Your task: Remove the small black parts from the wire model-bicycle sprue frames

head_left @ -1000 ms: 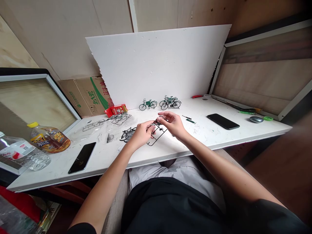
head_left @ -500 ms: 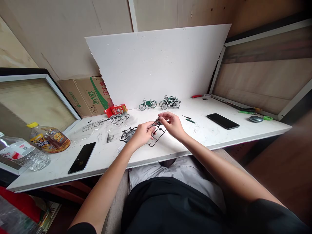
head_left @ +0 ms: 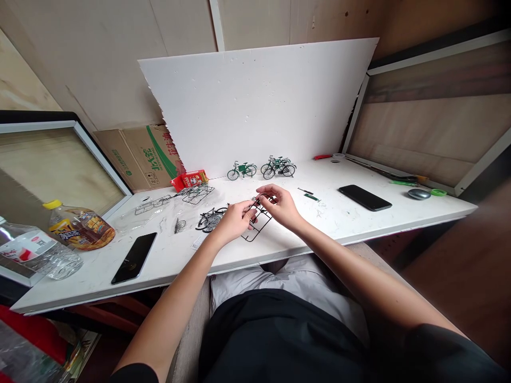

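Above the white table, a thin black parts frame (head_left: pixel 258 232) is held between both hands. My left hand (head_left: pixel 235 219) is closed on its left side. The fingers of my right hand (head_left: pixel 281 205) are bent and pinched at its upper edge. Small parts sit on the frame between the fingertips, too small to make out. Dark bicycle wheels and parts (head_left: pixel 209 219) lie just left of my left hand. Behind the hands stand a green model bicycle (head_left: pixel 241 170) and more model bicycles (head_left: pixel 278 167) close together.
On the white table (head_left: pixel 179 261) are a black phone (head_left: pixel 134 258), another phone (head_left: pixel 364 197), a yellow-capped bottle (head_left: pixel 82 226), a clear bottle (head_left: pixel 43 250), more parts frames (head_left: pixel 195 192), a red packet (head_left: pixel 190 180), a screwdriver (head_left: pixel 306 191) and a mouse (head_left: pixel 419 194). A white board (head_left: pixel 255 106) stands behind.
The black parts frame has tilted and shifted slightly between my hands. My right hand's fingertips have moved a little to the left; my left hand keeps its grip.
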Motion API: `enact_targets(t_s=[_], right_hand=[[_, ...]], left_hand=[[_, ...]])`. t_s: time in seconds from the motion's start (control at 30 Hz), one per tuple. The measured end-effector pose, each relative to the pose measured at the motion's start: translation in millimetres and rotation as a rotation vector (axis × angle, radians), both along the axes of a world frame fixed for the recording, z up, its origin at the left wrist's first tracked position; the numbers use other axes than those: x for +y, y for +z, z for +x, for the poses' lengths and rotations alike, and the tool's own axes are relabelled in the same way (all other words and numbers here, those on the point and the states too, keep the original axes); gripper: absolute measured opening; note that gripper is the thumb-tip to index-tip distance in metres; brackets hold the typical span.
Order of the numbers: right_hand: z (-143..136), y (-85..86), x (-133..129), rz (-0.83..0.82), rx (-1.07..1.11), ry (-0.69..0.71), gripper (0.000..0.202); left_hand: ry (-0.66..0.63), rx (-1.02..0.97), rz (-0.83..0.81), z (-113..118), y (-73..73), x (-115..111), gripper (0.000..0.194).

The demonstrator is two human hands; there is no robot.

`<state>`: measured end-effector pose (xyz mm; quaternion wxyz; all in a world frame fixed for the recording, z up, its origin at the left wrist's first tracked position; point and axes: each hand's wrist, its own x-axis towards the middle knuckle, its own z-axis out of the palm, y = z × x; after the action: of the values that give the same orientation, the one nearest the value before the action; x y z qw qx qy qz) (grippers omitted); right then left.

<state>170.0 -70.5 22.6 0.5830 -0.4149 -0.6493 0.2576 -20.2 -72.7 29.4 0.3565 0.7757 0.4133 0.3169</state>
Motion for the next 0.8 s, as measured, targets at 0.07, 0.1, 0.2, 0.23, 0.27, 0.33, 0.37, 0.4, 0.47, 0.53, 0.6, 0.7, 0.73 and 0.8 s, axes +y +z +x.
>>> enact_targets(t_s=[0.07,0.1,0.2,0.23,0.27,0.33,0.37,0.4,0.47,0.53,0.6,0.7,0.73,0.8], right_hand=[[-0.6,-1.3,0.2,0.008,0.005,0.008,0.023],[-0.6,-2.1,0.7,0.015,0.012,0.014,0.024],[0.2,-3.9,3.1,0.019,0.045,0.044,0.028],[0.6,-4.4,4.1,0.018,0.053,0.051,0.030],[0.9,-4.9,5.2,0.016,0.060,0.053,0.031],[1.3,-6.1,7.1,0.011,0.064,0.057,0.031],[1.2,-6.7,7.9,0.009,0.067,0.062,0.031],[0.9,-7.4,8.4,0.007,0.070,0.071,0.029],[0.0,-8.4,8.5,0.006,0.077,0.101,0.027],[-0.8,-8.7,7.5,0.018,0.078,0.111,0.024],[-0.6,-8.2,6.1,0.035,0.058,0.060,0.023],[2.2,-7.2,5.6,0.054,0.000,-0.084,0.026],[3.5,-7.0,6.2,0.056,-0.017,-0.115,0.028],[5.7,-7.2,8.0,0.051,-0.027,-0.127,0.031]], left_hand=[[-0.013,-0.004,0.002,-0.2,0.2,0.1,0.039],[-0.011,-0.006,-0.001,-0.1,0.8,-0.2,0.039],[0.010,-0.006,-0.019,0.8,4.1,-2.3,0.038],[0.017,-0.003,-0.027,1.2,5.1,-2.9,0.038],[0.023,-0.001,-0.035,1.5,5.7,-3.3,0.037],[0.025,0.000,-0.040,1.6,5.6,-3.2,0.037],[0.021,0.002,-0.038,1.4,4.9,-2.6,0.037],[0.014,0.005,-0.033,1.0,4.0,-1.8,0.037],[0.008,0.014,-0.017,0.0,2.0,-0.2,0.037],[0.014,0.015,0.001,-0.9,1.0,0.8,0.038],[0.026,0.007,0.018,-1.5,1.5,0.9,0.039],[0.037,-0.010,0.032,-1.3,3.9,0.1,0.039],[0.040,-0.018,0.034,-1.1,4.5,-0.1,0.039],[0.039,-0.031,0.033,-0.6,5.2,-0.2,0.040]])
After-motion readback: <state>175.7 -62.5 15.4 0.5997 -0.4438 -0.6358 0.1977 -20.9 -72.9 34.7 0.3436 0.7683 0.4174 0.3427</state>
